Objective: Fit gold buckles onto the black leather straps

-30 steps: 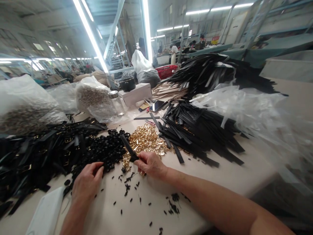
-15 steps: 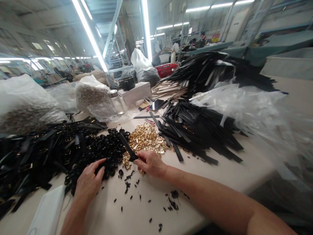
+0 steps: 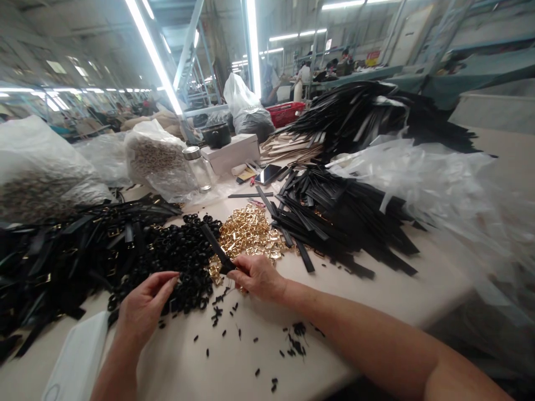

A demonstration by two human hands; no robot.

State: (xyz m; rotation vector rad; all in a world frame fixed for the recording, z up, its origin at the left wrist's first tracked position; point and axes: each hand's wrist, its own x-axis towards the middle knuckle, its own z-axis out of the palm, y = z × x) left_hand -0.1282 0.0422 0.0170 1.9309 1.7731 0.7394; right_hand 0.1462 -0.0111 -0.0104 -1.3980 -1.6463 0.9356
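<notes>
- Right hand [image 3: 261, 278] clamped on near end of strap [image 3: 212, 238]; long axis slants away and left.
- Hands apart; left hand [image 3: 141, 307] nearer loops [image 3: 188, 256], fingertips at their edge. Can't tell if it's pinching one.

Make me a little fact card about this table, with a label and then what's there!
Right hand: pinches a black strap
Left hand: beside the black rings; can't tell if it holds one
Middle: a heap of gold buckles
Right side: a pile of loose black strips
Far left: black straps with buckles
Front: tiny black bits scattered on the table
Behind the buckles: phone, glass jar with a lid
Background: red basket
</notes>
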